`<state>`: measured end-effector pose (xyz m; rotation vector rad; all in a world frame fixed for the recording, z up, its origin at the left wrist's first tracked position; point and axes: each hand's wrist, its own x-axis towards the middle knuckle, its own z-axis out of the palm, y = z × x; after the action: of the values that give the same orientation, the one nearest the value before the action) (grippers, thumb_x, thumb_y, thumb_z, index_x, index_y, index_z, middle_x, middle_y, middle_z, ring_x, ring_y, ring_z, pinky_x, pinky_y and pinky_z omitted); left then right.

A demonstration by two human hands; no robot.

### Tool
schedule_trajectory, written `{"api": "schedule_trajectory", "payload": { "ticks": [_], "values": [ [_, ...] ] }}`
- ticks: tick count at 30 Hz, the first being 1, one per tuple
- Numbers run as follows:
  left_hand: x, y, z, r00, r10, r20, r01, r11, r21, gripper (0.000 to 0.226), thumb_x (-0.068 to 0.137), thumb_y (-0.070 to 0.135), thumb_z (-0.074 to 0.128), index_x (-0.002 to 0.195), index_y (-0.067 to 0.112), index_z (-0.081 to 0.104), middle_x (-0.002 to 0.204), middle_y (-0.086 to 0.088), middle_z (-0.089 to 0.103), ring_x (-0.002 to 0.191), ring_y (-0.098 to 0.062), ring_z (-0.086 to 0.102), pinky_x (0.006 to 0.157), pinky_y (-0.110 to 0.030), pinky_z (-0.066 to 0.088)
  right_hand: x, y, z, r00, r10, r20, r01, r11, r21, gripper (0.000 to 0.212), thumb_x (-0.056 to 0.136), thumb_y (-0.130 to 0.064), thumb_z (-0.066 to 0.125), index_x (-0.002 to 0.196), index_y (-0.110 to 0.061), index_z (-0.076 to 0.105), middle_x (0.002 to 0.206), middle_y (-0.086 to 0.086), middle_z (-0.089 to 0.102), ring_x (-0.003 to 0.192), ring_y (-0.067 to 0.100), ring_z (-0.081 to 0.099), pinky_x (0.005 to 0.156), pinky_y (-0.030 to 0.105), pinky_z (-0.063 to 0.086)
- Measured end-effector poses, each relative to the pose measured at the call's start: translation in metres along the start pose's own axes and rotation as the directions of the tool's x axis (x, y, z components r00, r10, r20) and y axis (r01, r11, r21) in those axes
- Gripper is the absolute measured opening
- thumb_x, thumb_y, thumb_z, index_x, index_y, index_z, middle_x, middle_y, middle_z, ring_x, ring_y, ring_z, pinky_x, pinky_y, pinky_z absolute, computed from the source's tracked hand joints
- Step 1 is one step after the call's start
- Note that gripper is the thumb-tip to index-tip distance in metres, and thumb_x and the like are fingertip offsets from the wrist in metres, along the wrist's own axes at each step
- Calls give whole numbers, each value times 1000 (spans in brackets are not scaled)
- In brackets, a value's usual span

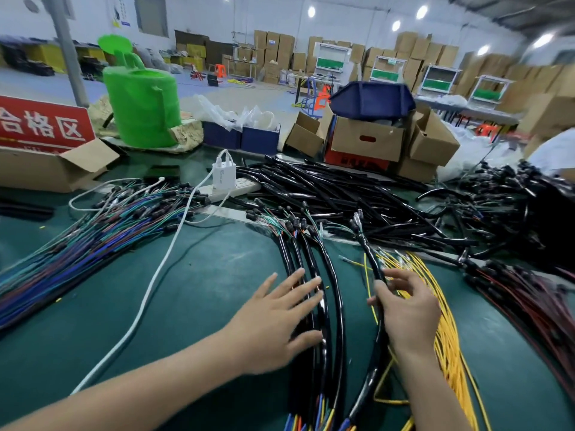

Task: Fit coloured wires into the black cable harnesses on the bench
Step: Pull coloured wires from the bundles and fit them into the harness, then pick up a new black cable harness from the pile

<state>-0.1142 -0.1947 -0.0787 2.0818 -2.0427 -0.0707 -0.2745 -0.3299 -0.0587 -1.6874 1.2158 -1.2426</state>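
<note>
Grips black harness (371,262) at lower centre of the desk (202,275) in curled right hand (407,309) fingers (401,276), spreads left hand (273,318) flat over neighbouring harnesses (340,312); likely light, floppy, slick, best pinched near its end

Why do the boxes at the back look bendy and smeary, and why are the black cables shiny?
Head view: the wide-angle lens bows the edges, so the stacked boxes lean and smear at right; ceiling lights glare white and streak the black harnesses under the left hand, which is slightly blurred; the right hand, gripping a single harness, is soft-edged too.
</note>
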Motion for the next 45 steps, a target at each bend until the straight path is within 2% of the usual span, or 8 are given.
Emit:
{"api": "schedule_trajectory", "payload": {
  "ticks": [3,13,17,22,31,38,41,45],
  "values": [
    [-3,-7,12,997,-71,12,72,997,-38,75,84,75,9,150,39,8,156,23,-6,140,-1,-23,117,-35,-14,2,-11,-6,998,-39,-48,47,981,187,21,81,1,67,89,-19,65,76,15,66,49,5,63,50,8,45],
    [-2,-13,11,994,-107,22,110,979,-173,86,70,86,5,146,45,12,153,32,-4,138,6,-21,117,-35,-14,33,-95,-3,955,-268,-126,294,800,523,25,81,1,66,85,-23,64,66,-6,61,48,12,62,53,19,51],
    [-2,-13,12,994,-109,19,111,979,-171,78,80,81,17,148,44,8,153,31,-3,139,5,-19,118,-36,-12,45,-81,27,986,-149,77,117,938,325,21,82,4,64,86,-16,59,74,7,61,52,15,65,54,25,53],
    [-5,-15,13,992,-122,-6,120,982,-142,77,87,72,24,151,36,2,156,24,-7,140,4,-19,118,-32,-11,23,-26,45,894,86,440,17,974,-224,26,83,-11,70,107,-18,64,104,-3,65,98,16,62,83,30,48],
    [-8,-12,12,982,-183,48,183,983,4,81,80,76,8,150,36,-6,154,25,-14,142,-8,-23,114,-47,-18,-10,-8,53,883,-126,452,246,945,-217,46,88,-12,64,132,-20,53,128,-11,56,120,3,49,104,18,34],
    [-15,-23,-6,975,-211,-63,202,971,-126,71,91,64,29,151,31,11,156,21,-3,137,-1,-30,116,-38,-15,-17,0,52,823,-187,536,390,872,-295,65,88,-43,59,145,-29,33,155,-15,19,143,5,15,117,29,16],
    [-26,-67,-32,914,-310,-262,272,947,-173,63,94,53,39,149,31,18,156,19,3,143,-3,-14,119,-35,-4,-24,-14,45,795,-340,502,484,854,-189,73,79,-67,56,142,-51,22,152,-31,12,142,-5,8,114,30,16],
    [-46,-156,-68,729,-527,-436,491,847,-203,35,94,22,51,129,15,53,136,-1,48,129,-20,41,109,-37,30,-28,-11,53,664,-317,678,606,759,-238,57,84,-72,41,133,-64,12,150,-36,4,138,-12,-11,115,25,-4]
  ]
}}
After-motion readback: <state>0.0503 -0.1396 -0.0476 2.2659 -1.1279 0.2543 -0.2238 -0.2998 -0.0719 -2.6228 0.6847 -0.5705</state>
